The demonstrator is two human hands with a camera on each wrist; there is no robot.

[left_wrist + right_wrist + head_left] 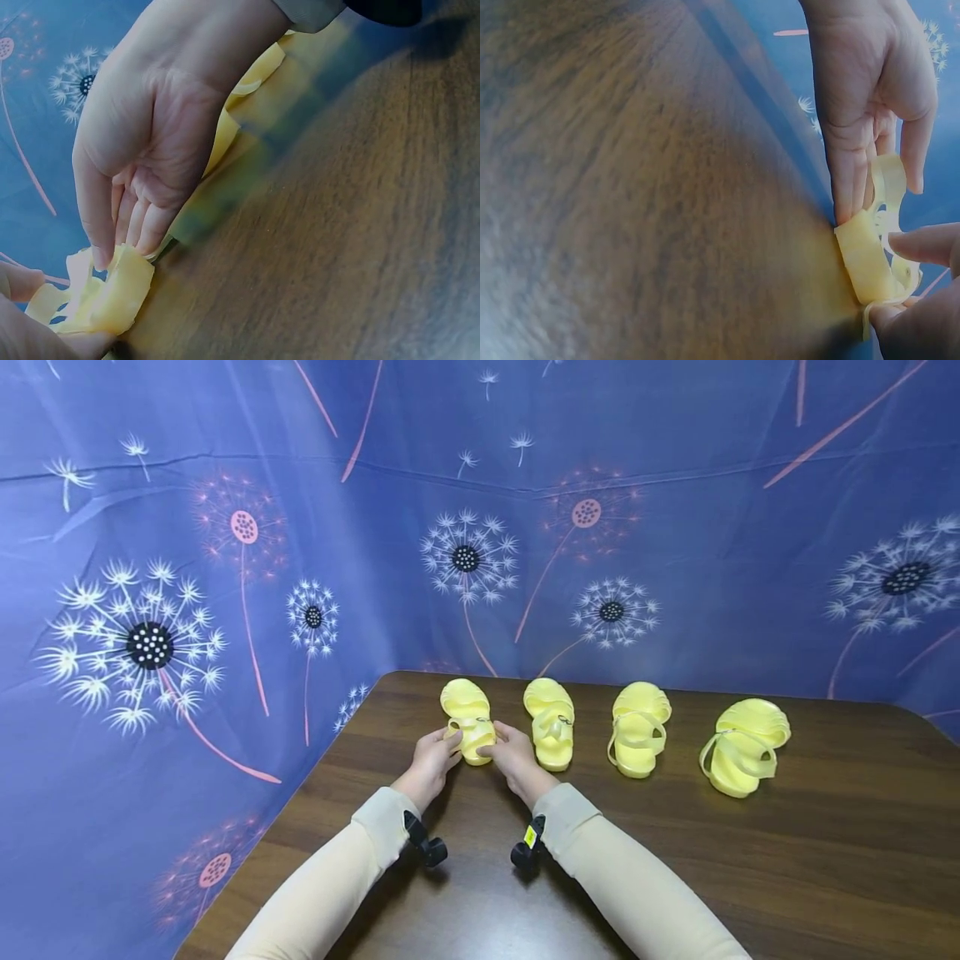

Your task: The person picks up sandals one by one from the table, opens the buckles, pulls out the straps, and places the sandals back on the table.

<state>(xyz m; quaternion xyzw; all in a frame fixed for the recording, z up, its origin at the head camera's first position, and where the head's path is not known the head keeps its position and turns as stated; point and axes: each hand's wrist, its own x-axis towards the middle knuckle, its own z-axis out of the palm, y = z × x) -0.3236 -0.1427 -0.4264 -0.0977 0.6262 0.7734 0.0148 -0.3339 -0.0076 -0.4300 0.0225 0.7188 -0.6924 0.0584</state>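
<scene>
A pale yellow child's sandal (465, 702) lies on the wooden table (810, 852), leftmost in a row, its heel towards me. My left hand (430, 767) is at its left side; in the right wrist view the straight fingers (851, 184) touch the sandal's side, the thumb apart beside the loop of strap. On the other side my right hand (519, 758) pinches the sandal's strap side, thumb (97, 225) inside and fingers outside. A small buckle shows on the strap between the hands. Close to the right hand lies a second sandal (553, 747), its strap across the top.
Farther right stand two more yellow sandals, one mid-table (637, 760) and one at an angle (731, 772), their straps looped loosely over the heels. A blue curtain (675, 527) with dandelion prints hangs behind the table and along its left edge. Black cameras are strapped to both wrists.
</scene>
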